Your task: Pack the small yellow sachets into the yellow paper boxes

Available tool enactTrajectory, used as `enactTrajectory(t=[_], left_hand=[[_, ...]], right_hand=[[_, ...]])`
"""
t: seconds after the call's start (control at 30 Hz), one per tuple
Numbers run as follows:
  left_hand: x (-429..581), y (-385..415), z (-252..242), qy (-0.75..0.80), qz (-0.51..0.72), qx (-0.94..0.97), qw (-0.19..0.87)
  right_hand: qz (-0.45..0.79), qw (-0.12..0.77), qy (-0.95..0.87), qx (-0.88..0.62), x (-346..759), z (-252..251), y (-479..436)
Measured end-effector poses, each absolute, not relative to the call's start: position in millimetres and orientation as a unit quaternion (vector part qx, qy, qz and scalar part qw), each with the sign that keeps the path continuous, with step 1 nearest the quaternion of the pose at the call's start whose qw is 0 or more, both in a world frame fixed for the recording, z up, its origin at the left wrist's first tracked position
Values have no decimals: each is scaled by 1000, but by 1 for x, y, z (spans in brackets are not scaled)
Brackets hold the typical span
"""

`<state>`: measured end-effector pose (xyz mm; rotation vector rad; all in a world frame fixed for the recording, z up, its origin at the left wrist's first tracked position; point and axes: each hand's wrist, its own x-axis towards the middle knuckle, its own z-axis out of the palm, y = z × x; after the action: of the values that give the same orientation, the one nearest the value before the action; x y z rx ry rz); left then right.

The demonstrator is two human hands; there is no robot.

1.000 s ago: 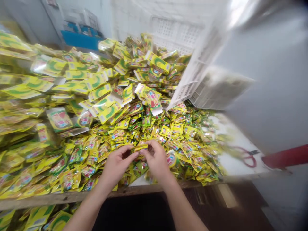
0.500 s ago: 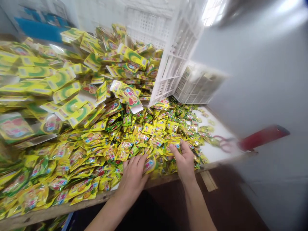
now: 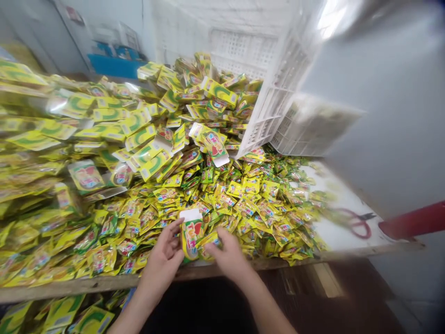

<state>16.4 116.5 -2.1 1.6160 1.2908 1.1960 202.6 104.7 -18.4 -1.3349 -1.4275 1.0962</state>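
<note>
My left hand (image 3: 162, 256) grips a small yellow-green carton (image 3: 190, 232) held upright, its white flap open at the top. My right hand (image 3: 226, 253) pinches a few yellow sachets (image 3: 210, 239) against the carton's side. Both hands hover over the table's front edge, just above a thick heap of loose yellow sachets (image 3: 243, 199). Behind it lies a pile of flat yellow cartons (image 3: 146, 134).
A white plastic crate (image 3: 274, 93) stands tipped at the back, with another white basket (image 3: 313, 125) to its right. Red-handled scissors (image 3: 351, 222) lie on the white tabletop (image 3: 340, 234) at the right. A red bar (image 3: 413, 221) juts in at the right edge. More cartons (image 3: 69, 315) sit below the table.
Half a second ago both hands lay on the sachet heap, gathering packets. Now the left hand holds an open carton and the right brings sachets to it. The camera has swung back left.
</note>
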Motion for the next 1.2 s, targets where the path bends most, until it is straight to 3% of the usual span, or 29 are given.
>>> enactTrajectory(t=[0.07,0.23,0.3,0.6,0.73,0.87,1.0,1.2], left_hand=[[14,115,-10,482,466,575,469],[19,116,-23,457,484,563,490],[21,115,-26,442,484,571,493],[19,105,-30,455,466,639,411],[23,105,-19,453,477,601,455],[20,109,-15,453,468,539,533],[16,110,-18,438,469,503,579],[16,110,-16,413,464,510,596]], right_hand=[[418,427,-596,-536,197,-17,100],[331,553,-549,-533,195,10,108],[264,562,-590,-517,193,19,116],[140,286,-781,-538,187,47,120],[154,200,-840,-480,189,69,119],[225,264,-818,-458,193,68,122],[199,346,-793,-460,194,45,126],[139,295,-835,-444,193,38,121]])
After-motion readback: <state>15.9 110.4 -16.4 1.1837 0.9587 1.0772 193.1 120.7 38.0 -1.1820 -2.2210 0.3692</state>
